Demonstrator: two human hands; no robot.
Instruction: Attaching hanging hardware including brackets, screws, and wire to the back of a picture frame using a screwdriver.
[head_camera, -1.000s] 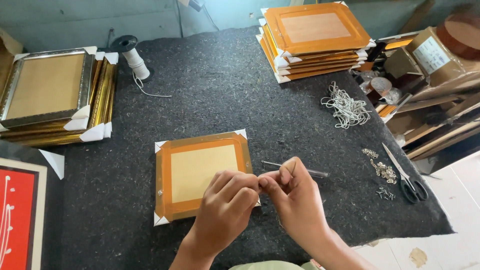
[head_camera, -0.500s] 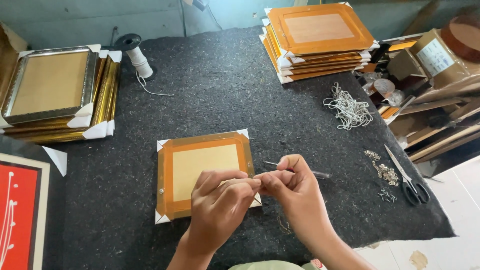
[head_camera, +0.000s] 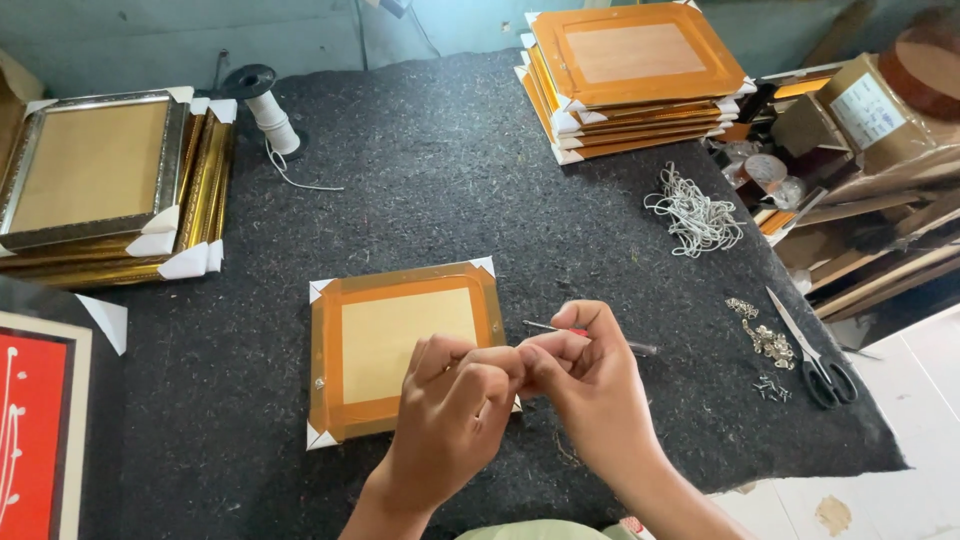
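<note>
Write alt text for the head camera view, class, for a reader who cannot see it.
Two hands, left hand and right hand, meet fingertip to fingertip over a picture frame lying face down on a dark felt table. Stacks of frames sit in the far corners; scissors and small metal fittings lie at right.

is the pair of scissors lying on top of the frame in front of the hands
No, the scissors lie on the dark mat, right of the frame.

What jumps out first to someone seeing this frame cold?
Two hands, left hand and right hand, meet fingertip to fingertip above the near corner of a face-down picture frame on the dark felt table. Frame stacks sit far left and far right.
</note>
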